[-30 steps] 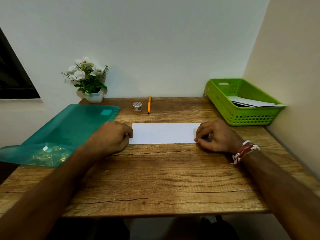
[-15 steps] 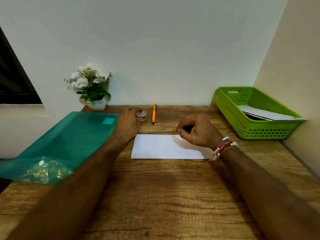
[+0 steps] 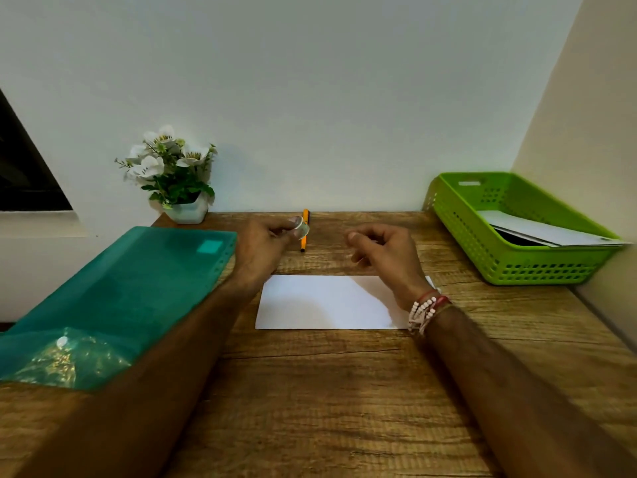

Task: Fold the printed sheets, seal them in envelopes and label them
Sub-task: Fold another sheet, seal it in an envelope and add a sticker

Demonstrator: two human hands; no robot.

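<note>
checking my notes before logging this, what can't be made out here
Head view:
- white paper rectangle: right corner hidden by the wrist of the right hand; envelope or folded sheet unclear.
- small clear tape roll in left hand: blurred.
- green plastic basket: dark item under white papers, unidentifiable.

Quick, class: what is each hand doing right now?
Left hand: holds the small tape roll.
Right hand: fingers loosely curled, holding nothing.
</note>
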